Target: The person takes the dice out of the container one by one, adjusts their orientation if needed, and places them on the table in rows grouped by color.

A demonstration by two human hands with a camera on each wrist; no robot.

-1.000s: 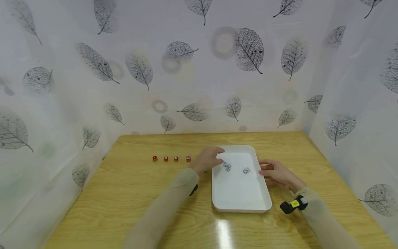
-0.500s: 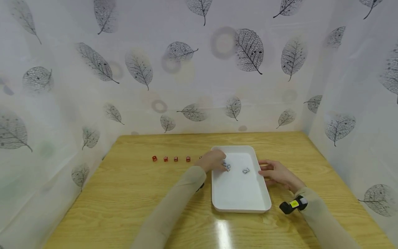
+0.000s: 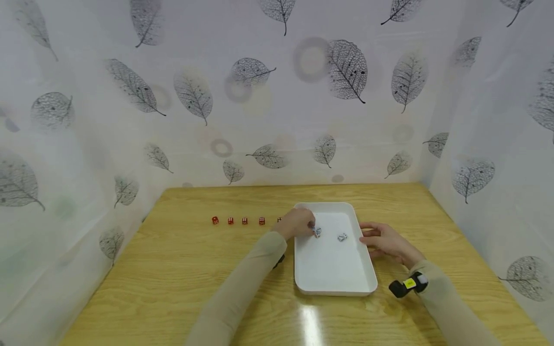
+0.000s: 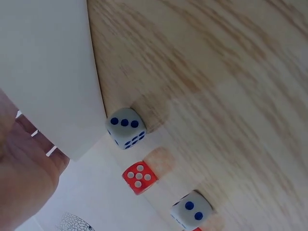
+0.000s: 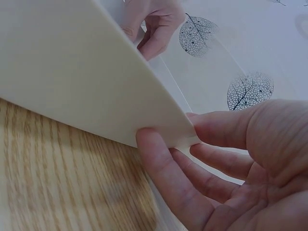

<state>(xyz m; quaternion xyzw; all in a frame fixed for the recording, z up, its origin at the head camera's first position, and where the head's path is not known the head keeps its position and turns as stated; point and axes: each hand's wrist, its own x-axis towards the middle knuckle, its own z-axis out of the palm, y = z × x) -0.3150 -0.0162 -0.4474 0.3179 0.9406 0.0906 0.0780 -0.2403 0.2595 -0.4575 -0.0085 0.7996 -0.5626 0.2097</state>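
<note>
My left hand (image 3: 296,224) reaches over the left side of the white tray (image 3: 335,274), its fingers curled down and pinching a mostly hidden white die. Beside those fingertips lies another white die (image 3: 318,232); a small pair of white dice (image 3: 342,237) rests farther right in the tray. My right hand (image 3: 389,242) touches the tray's right side, fingers extended; the right wrist view has its fingertips (image 5: 150,137) against the outer wall (image 5: 106,91). The left wrist view catches a white die (image 4: 126,128) by the tray, with a red die (image 4: 139,177) and a white die (image 4: 191,210) beyond.
Red dice (image 3: 244,221) stand in a spaced row on the wooden table (image 3: 195,269), left of the tray. The row's right end is partly behind the left hand. A leaf-patterned sheet (image 3: 277,115) encloses the back and sides.
My left hand has moved slightly right, farther into the tray, and its spread thumb and fingers have closed down at the dice. The right hand and tray have stayed put.
</note>
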